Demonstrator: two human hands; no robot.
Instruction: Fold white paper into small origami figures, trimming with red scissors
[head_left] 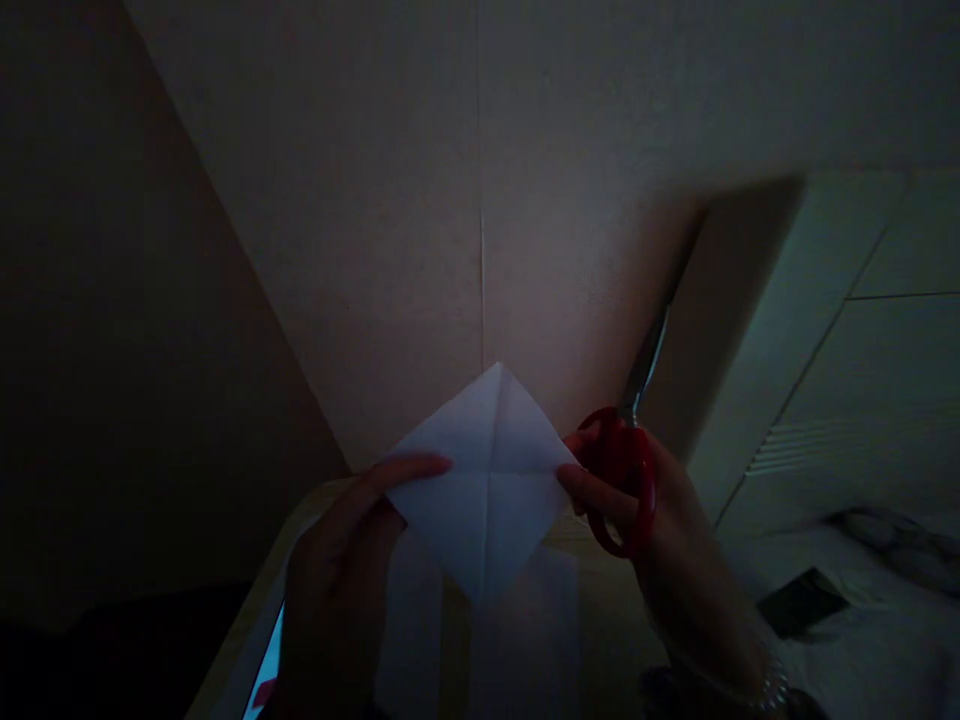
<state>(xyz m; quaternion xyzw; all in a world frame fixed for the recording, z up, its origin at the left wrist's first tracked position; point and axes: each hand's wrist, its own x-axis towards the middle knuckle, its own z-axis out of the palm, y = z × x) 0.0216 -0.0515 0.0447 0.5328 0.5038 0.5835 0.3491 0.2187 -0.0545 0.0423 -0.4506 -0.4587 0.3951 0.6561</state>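
A white folded paper (pixel 487 480), diamond-shaped with creases, is held up in front of me in a dim room. My left hand (pixel 352 560) pinches its left corner with thumb and fingers. My right hand (pixel 652 520) pinches the right corner while red-handled scissors (pixel 626 460) hang on its fingers, blades pointing up and to the right, away from the paper.
A light wooden table edge (pixel 300 530) lies below the hands with a lit screen (pixel 270 665) at its left. A wall (pixel 420 200) stands behind. At the right there are pale cupboard doors (pixel 862 350), a bed surface with a dark flat object (pixel 802 600).
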